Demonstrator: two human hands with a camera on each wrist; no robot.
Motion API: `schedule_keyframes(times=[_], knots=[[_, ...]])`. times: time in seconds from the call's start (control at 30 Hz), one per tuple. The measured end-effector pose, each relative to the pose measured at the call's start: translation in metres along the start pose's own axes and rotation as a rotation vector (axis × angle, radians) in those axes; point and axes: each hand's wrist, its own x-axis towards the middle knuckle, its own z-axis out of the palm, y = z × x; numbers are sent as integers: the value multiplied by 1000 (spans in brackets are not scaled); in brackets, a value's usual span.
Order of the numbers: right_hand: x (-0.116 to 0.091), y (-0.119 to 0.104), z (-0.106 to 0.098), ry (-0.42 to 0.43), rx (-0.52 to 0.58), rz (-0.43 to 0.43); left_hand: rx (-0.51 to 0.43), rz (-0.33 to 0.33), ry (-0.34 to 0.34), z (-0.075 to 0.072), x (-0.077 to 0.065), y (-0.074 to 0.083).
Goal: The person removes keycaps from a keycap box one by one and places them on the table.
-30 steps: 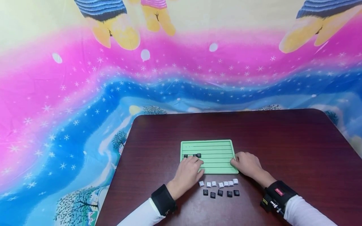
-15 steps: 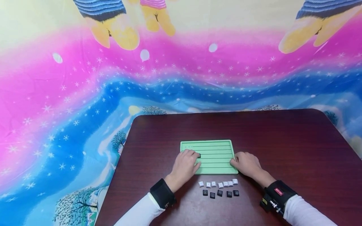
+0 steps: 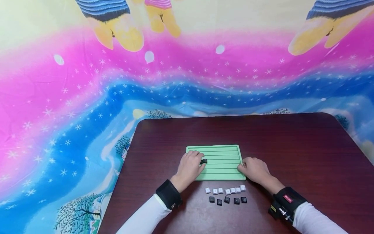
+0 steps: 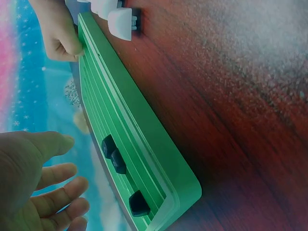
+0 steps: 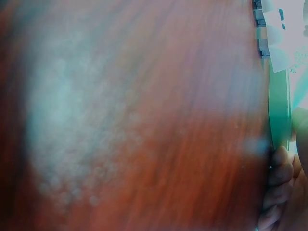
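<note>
A green ridged tray (image 3: 223,162) lies on the table, with black keycaps standing in one of its grooves. Two of these, a keycap (image 4: 108,146) and the keycap (image 4: 118,162) beside it, stand close together; a third keycap (image 4: 138,203) stands apart near the tray's left end. My left hand (image 3: 189,166) is over the tray's left side, fingers loosely bent and holding nothing; in the head view it hides part of the tray. My right hand (image 3: 256,169) grips the tray's right edge, thumb at the rim and fingers curled along the outer wall.
In front of the tray, a row of several white keycaps (image 3: 228,191) lies on the dark red table (image 3: 292,146). Closer still is a row of several black keycaps (image 3: 227,200). A patterned cloth (image 3: 175,78) hangs behind the table.
My left hand has moved left and a little forward over the tray, first covering most of the black keycaps, then uncovering two. The right hand and tray stay put.
</note>
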Motion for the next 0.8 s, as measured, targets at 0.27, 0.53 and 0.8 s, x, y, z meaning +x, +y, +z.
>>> schedule_keyframes(times=[0.27,0.53,0.8], knots=[[1,0,0,-3,-1,2,0,2,-42,2,5,-1],[1,-1,1,-13,-3,3,25,19,-103,8,8,1],[0,-1,-1,-1,10,-13,31,37,-126,15,12,2]])
